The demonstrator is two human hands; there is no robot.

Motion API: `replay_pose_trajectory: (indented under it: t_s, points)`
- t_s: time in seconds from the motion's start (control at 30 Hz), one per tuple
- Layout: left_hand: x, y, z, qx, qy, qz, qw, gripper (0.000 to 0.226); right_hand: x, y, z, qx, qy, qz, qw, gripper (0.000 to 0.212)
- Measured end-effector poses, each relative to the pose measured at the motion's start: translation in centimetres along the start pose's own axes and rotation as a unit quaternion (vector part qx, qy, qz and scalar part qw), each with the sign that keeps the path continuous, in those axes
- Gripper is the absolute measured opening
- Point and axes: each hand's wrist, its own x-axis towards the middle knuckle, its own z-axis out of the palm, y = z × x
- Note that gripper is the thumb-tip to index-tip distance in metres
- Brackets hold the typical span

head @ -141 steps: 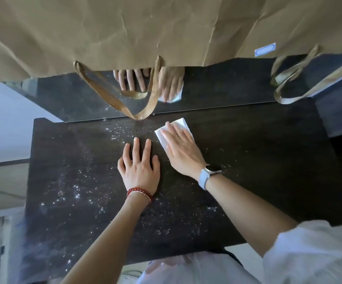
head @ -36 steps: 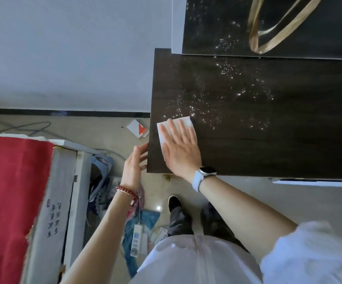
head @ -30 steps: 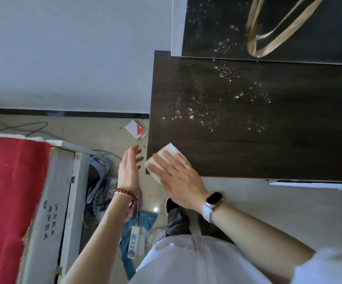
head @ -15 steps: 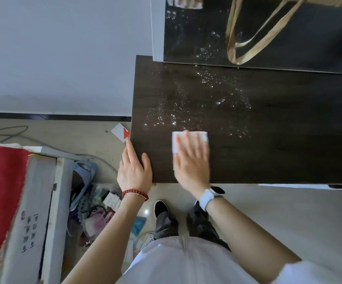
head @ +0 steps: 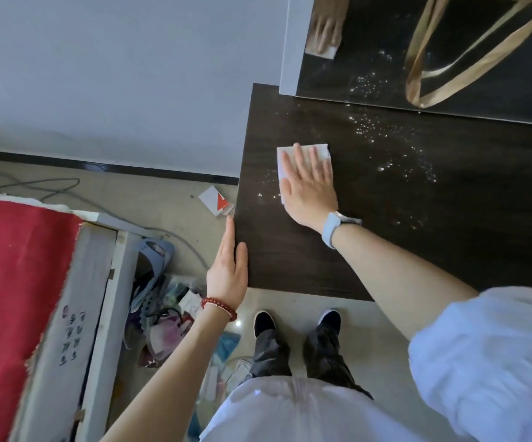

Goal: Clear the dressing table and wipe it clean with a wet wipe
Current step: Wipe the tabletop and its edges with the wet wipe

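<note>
**Operator:** Wet wipe (head: 303,152) first, since it is the only thing I handle here. It lies flat on the counter (head: 449,250), just right of the counter's left edge, pinned under my right hand (head: 309,189).

**Second:** How will it behave?

**Operator:** Light, limp and damp, I judge. It will bunch or fold over if I push from one corner, so the hold is a flat palm over its middle, fingers spread, not a pinch. That is how the right hand sits: open, pressing down, gripping nothing.

**Second:** And the left?

**Operator:** Left hand (head: 228,269) is off the counter's left edge, fingers straight and together, its side against that edge, holding nothing. It looks placed to catch what gets swept off, but that is my guess.

**Second:** What is left to wipe?

**Operator:** Pale specks (head: 395,148) scatter right of the wipe, toward the mirror (head: 370,43) at the counter's back, and a few sit between the wipe and the left edge.

**Second:** What can't you see?

**Operator:** Most of the wipe is under my palm, so I cannot tell how dirty or how folded it is. The counter's right part runs out of view. The mirror shows a blurred reflected hand and looped tan straps (head: 443,78); what they belong to is cut off. Floor clutter left of the counter is too jumbled to name.
</note>
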Motion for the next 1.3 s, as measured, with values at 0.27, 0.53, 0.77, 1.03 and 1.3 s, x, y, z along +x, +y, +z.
replay_pose_trajectory:
  t_s: [0.27, 0.53, 0.77, 1.03, 1.3]
  points:
    - [-0.1, -3.3, -2.0, -0.017, -0.009, 0.01, 1.0, 0.046, -5.9, 0.7, 1.4, -0.087, -0.033, -0.302, 0.949, 0.053]
    - [0.2, -1.0, -2.5, 0.103, 0.154, 0.109, 0.977, 0.043, -6.8, -3.0, -0.4, 0.359, -0.138, -0.096, 0.918, 0.047]
    - [2.3, 3.5, 2.3, 0.359, -0.021, 0.254, 0.898, 0.056, -11.3, 2.6, 0.6, 0.278, 0.12, 0.07, 0.95, 0.044]
    - [-2.0, -0.7, 1.8, 0.428, -0.081, 0.321, 0.841, 0.054, -15.1, 6.9, 2.4, 0.009, 0.057, 0.009, 0.998, 0.051]
    - [0.2, 1.2, 2.7, 0.403, 0.003, 0.173, 0.899, 0.055, -16.4, 8.6, 2.5, 0.051, 0.062, 0.007, 0.997, 0.05]
